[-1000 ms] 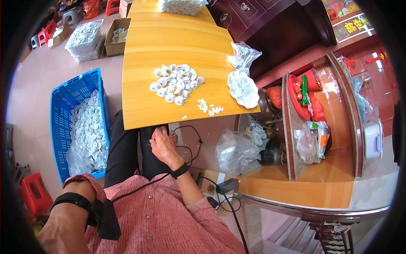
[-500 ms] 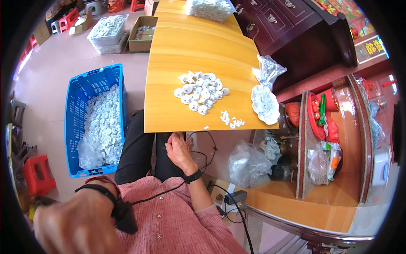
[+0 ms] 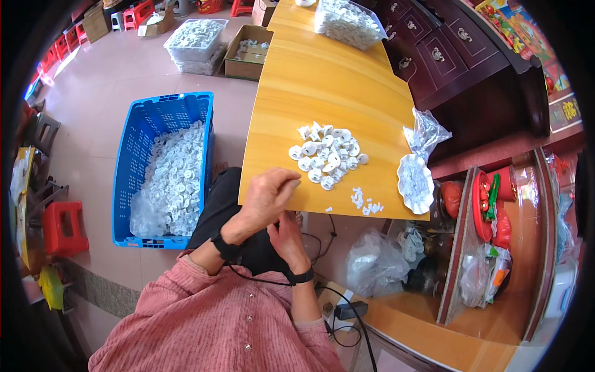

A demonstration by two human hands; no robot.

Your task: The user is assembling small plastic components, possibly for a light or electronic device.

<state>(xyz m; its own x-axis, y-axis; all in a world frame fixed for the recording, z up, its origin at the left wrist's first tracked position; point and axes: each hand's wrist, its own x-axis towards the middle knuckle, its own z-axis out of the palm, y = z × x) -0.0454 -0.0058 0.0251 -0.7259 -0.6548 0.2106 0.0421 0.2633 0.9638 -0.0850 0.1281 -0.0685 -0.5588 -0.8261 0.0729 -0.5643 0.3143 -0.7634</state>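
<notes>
Presently, both hands sat together at the near edge of the wooden counter (image 3: 322, 80). The left hand (image 3: 265, 199) lay across the edge, fingers curled with the fingertips pinched together; whether anything was between them could not be told. The right hand (image 3: 289, 234) was just below the edge and touching the left, fingers bent upward; its grip was mostly hidden, so neither its opening nor its contents could be told. Each wrist carried a dark band with a thin black cable running back over the pink sleeves.

A loose pile of small white round parts (image 3: 327, 154) lay on the counter just beyond the left hand, not touching it. Near the counter's right edge, a few smaller white pieces (image 3: 365, 203) were scattered beside an open clear bag of white pieces (image 3: 416, 180).

On the floor to the person's left stood a blue plastic crate (image 3: 144, 130), partly filled with similar white parts. At the counter's far end sat a clear container of white parts (image 3: 348, 22).
</notes>
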